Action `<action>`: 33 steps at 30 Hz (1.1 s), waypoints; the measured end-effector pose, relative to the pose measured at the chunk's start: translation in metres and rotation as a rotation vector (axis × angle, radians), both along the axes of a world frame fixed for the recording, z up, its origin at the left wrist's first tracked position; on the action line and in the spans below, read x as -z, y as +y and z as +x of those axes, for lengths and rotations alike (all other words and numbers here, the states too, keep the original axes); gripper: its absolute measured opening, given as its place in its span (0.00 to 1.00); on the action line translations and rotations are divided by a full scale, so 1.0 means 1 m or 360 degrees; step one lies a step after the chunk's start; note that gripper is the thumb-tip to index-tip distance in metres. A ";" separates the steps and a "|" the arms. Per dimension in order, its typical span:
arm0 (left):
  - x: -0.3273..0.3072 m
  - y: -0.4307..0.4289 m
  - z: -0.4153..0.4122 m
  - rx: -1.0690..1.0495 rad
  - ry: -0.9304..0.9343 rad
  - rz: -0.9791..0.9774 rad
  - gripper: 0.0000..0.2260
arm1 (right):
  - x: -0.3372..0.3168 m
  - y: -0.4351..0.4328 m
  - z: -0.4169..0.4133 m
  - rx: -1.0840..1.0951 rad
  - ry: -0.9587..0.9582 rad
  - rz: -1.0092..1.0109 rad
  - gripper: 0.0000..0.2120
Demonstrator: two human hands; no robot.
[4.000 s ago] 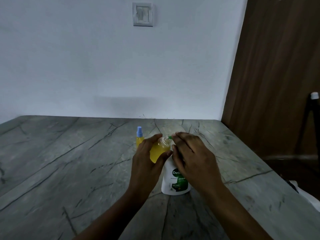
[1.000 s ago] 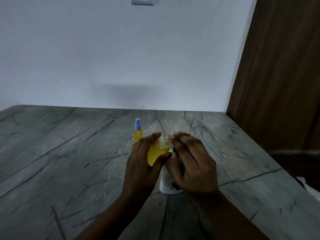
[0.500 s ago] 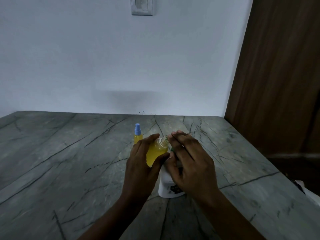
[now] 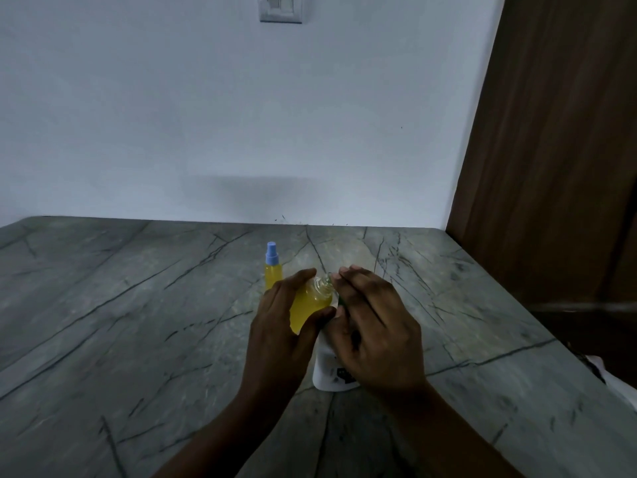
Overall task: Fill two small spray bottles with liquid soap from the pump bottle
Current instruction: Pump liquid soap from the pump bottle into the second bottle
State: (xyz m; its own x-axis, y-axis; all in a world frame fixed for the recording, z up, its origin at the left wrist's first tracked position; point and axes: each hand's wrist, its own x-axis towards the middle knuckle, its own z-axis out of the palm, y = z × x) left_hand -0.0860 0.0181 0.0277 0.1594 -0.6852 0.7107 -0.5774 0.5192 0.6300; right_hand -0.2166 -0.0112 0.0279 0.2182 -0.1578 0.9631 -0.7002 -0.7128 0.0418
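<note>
Holding an uncapped spray bottle [image 4: 312, 305] tilted in the left hand [image 4: 282, 336], a person works at a grey stone counter [image 4: 138, 322], the bottle's clear neck pointing up and to the right toward the spot where the right hand [image 4: 374, 326] lies flat, fingers together and only lightly curved, over the top of the white pump bottle [image 4: 331, 370]. The left fingers and thumb are wrapped around the small bottle's yellow body; the pump head itself is hidden under the right palm (whether the spout meets the open neck cannot be told). The filling appears to turn on that slanted axis: neck close against the pump's left side, mouth beneath the outlet. A second spray bottle [image 4: 273, 269], blue-capped and yellow, stands upright just beyond the left hand.
</note>
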 end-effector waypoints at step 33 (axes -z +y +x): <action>0.000 0.001 -0.001 0.0015 0.0103 0.0051 0.19 | -0.004 0.003 0.001 -0.0015 -0.0014 0.0092 0.21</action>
State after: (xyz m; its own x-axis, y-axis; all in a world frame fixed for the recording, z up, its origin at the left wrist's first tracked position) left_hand -0.0873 0.0191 0.0273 0.1976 -0.7089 0.6770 -0.5301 0.5037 0.6822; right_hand -0.2158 -0.0080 0.0324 0.2118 -0.2112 0.9542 -0.6936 -0.7203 -0.0055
